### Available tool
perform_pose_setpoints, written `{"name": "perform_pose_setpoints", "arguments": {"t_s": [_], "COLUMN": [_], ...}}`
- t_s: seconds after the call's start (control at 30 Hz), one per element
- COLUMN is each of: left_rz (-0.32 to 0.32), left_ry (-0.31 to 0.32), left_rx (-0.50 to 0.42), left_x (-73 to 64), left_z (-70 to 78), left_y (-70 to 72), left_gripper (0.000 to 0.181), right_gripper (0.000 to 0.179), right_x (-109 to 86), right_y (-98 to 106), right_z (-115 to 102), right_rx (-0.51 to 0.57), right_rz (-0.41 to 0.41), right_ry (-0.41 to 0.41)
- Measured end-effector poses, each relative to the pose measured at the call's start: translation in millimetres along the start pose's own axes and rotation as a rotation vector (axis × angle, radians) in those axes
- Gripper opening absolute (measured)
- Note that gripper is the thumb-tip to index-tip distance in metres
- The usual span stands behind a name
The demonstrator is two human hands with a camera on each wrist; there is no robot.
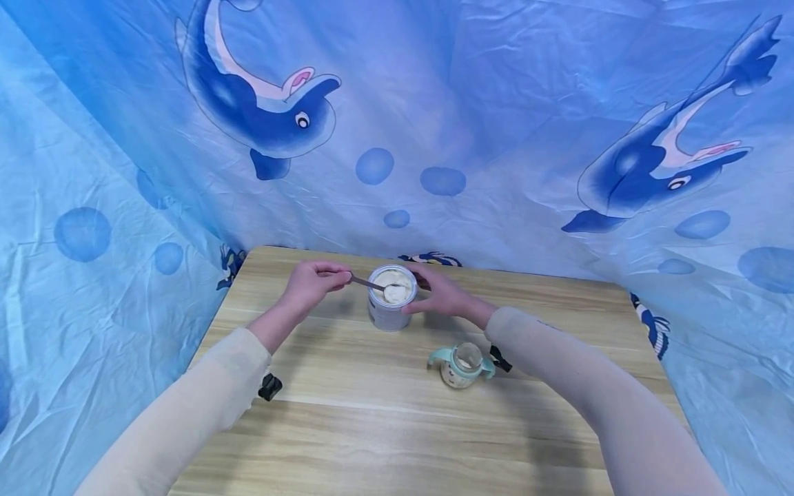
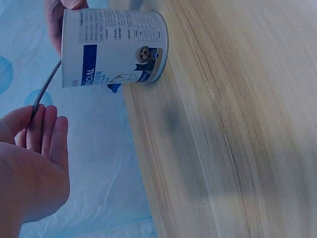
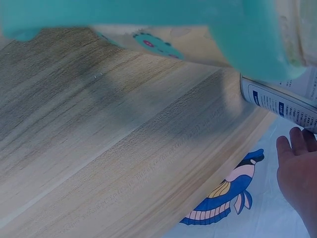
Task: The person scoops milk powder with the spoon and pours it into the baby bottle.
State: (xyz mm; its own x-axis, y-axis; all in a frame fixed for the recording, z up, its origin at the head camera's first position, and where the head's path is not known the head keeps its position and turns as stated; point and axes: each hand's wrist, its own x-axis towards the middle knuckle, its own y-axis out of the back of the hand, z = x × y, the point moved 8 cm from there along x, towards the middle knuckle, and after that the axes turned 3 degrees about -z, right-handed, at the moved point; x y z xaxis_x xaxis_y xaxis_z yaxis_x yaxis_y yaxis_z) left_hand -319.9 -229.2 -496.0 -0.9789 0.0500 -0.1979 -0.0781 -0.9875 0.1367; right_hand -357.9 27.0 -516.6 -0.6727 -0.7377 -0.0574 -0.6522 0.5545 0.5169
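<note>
My left hand [image 1: 316, 286] pinches the end of a brown spoon [image 1: 367, 282] between thumb and fingertips. The spoon's bowl, heaped with pale powder, lies over the mouth of a white powder can [image 1: 388, 319] standing near the table's far edge. Inside, the can is filled high with the same powder. My right hand [image 1: 443, 293] holds the can from the right, thumb at the front and fingers round the far side. On the can's label [image 2: 114, 29], a dog and a cat show in the left wrist view. Nearer me stands an uncapped baby bottle [image 1: 457, 376] with teal handles.
The wooden table [image 1: 347, 427] meets a blue dolphin-print cloth [image 1: 397, 103] at the back and sides. In the right wrist view the bottle's teal handle [image 3: 148, 12] looms close to the camera. Black straps [image 1: 269, 387] sit at both sleeves.
</note>
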Motion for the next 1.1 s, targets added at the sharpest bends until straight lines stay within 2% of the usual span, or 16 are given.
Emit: {"name": "perform_pose_setpoints", "arguments": {"t_s": [0.2,0.53,0.67,0.93,1.1], "left_rz": [0.002,0.019,0.022,0.013,0.012], "left_ry": [-0.007,0.096,0.145,0.205,0.207], "left_rx": [-0.012,-0.121,-0.199,-0.278,-0.289], "left_x": [0.1,-0.5,-2.1,-3.3,-2.6], "left_z": [-1.9,-10.9,-17.4,-24.9,-26.6], "left_y": [1.1,4.9,4.5,2.6,2.1], "left_gripper": [0.033,0.036,0.039,0.033,0.032], "right_gripper": [0.093,0.094,0.093,0.094,0.095], "right_x": [-0.5,-0.7,-0.6,-1.1,-1.4], "right_y": [0,0,-1,-1,-2], "right_z": [-1,-1,-1,1,0], "right_rx": [-0.011,-0.027,-0.028,-0.026,-0.024], "right_rz": [-0.001,0.005,0.003,0.008,0.008], "right_ry": [-0.013,-0.006,-0.004,-0.016,-0.012]}}
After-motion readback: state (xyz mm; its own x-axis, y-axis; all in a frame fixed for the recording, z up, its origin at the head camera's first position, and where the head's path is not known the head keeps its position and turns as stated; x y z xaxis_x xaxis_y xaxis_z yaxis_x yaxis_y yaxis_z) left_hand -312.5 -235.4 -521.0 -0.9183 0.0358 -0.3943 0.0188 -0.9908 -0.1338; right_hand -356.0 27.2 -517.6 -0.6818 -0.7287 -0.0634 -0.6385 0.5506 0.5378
